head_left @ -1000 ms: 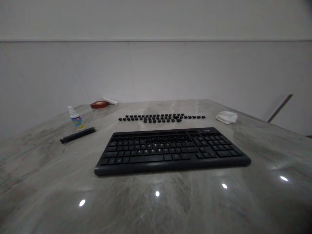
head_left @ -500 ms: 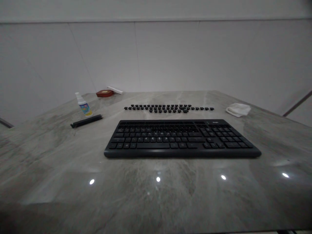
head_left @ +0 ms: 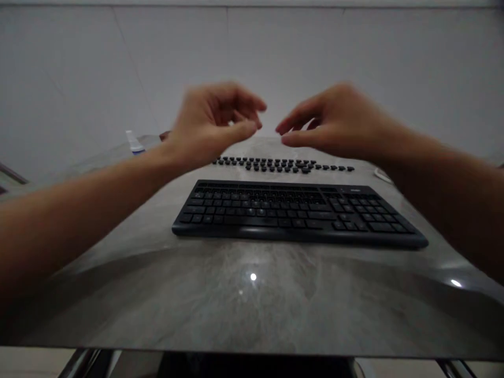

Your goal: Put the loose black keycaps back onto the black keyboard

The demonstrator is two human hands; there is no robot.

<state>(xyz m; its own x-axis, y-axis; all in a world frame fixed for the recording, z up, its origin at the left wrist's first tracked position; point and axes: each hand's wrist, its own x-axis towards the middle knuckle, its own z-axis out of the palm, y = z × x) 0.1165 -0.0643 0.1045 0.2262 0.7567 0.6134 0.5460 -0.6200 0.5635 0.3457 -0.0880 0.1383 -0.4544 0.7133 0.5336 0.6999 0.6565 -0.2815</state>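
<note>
My left hand (head_left: 220, 121) is raised in the air, palm turned inward, fingers curved with the thumb apart and nothing held. Opposite it, at about the same height, hangs my right hand (head_left: 331, 123), its loosely bent fingers likewise holding nothing; a small gap separates the fingertips of both. Below them on the table lies a black keyboard (head_left: 299, 215), with keycaps absent from part of its upper rows. Behind the keyboard, several loose black keycaps (head_left: 271, 164) stand in rows. Neither hand touches any of these.
A white spray bottle (head_left: 134, 142) stands at the left, mostly behind my left forearm. A white cloth (head_left: 382, 176) peeks out beside my right forearm. A reddish-brown object (head_left: 164, 135) is partly hidden behind my left wrist. The glossy marbled table (head_left: 275, 299) ends at the near edge.
Both hands have come into view from the sides and now hover above the keycaps. The view has tipped slightly downward, showing the table's near edge. Keyboard and keycaps appear unmoved on the table.
</note>
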